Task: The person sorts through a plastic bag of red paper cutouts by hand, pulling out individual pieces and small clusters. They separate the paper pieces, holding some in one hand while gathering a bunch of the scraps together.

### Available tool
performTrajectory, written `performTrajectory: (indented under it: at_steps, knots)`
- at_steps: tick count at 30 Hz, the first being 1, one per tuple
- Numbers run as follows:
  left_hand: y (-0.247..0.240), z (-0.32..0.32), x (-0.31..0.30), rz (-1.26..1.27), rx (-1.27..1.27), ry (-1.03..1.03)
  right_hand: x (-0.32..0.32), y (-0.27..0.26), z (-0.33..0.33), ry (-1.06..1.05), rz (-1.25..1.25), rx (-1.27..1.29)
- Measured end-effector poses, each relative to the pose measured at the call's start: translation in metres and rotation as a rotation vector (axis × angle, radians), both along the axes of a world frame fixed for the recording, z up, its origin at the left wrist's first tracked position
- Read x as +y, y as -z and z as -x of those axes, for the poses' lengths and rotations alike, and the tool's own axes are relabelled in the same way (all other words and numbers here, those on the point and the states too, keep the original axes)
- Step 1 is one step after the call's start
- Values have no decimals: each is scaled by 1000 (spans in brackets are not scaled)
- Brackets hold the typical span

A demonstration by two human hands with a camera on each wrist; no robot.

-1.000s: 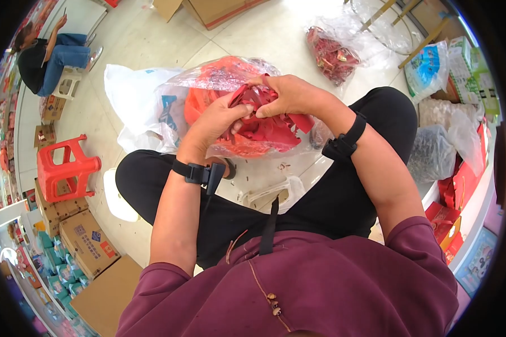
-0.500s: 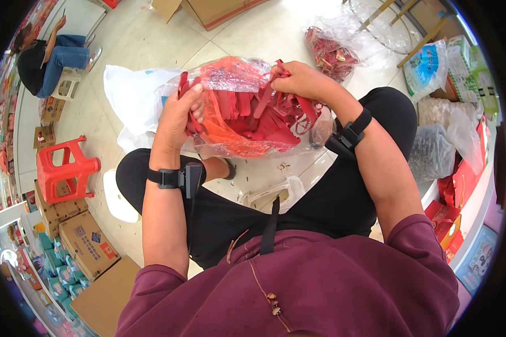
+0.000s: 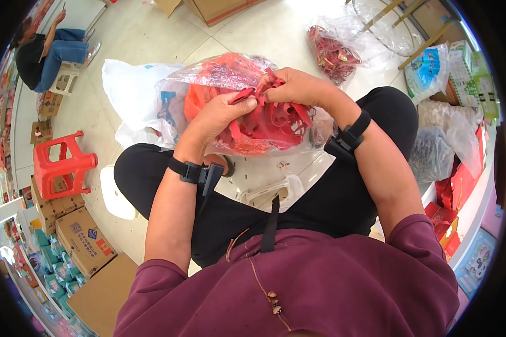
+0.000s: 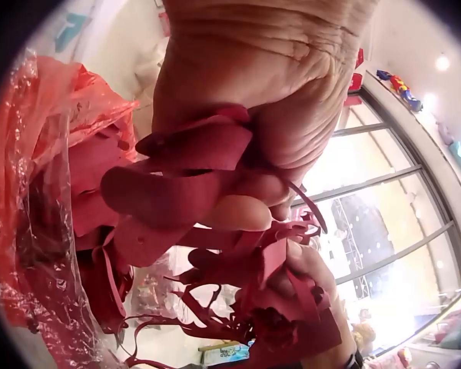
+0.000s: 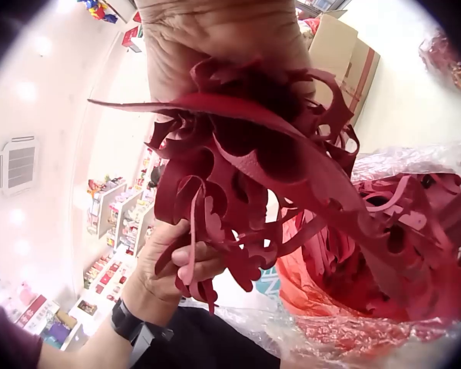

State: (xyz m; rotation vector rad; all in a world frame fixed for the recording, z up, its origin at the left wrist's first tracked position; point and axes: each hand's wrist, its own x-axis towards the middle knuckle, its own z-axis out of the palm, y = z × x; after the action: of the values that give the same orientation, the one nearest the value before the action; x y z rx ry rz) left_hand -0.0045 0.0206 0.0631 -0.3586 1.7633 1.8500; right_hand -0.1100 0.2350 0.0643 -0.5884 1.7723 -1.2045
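Both hands meet over an open clear plastic bag (image 3: pixel 180 74) with an orange-red bag (image 3: pixel 194 101) inside it. My left hand (image 3: pixel 216 117) grips flat dark-red strips (image 4: pixel 169 192), which loop out past its fingers in the left wrist view. Close beside it, my right hand (image 3: pixel 301 89) holds a tangled bunch of red cut-out scraps (image 5: pixel 246 154), with curved notches and holes along their edges. Loose ends dangle below both hands in the wrist views. More red scraps (image 5: pixel 353 261) fill the bag underneath.
A white plastic bag (image 3: pixel 132 92) lies left of the clear one. Another bag of red scraps (image 3: pixel 334 56) sits on the floor ahead. At left are a red stool (image 3: pixel 64 163), cardboard boxes (image 3: pixel 84 238) and a seated person (image 3: pixel 45 56). Packed goods (image 3: pixel 427 70) line the right.
Half a second ago the hands were spread apart above the bag, each with red strips. Now the left hand has come right and both are together again, still holding scraps.
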Motion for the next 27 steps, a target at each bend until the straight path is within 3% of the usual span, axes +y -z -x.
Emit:
performTrajectory:
  at_steps: [7,12,17,22,26,27]
  knots:
    - [12,2,8,68,-1,97,-5,8,-4,43,10,10]
    - [22,3,0,30,59,-182,4,-7,1,66,-125,161]
    - [36,2,-19,44,188,-313,11,-11,4,-120,-264,87]
    - [39,2,-27,286,305,-166,9,-1,-4,-229,-260,152]
    - [36,1,-28,439,415,-79,10,3,0,-27,-173,50]
    - [30,-1,-25,362,336,-115,11,0,1,26,-126,14]
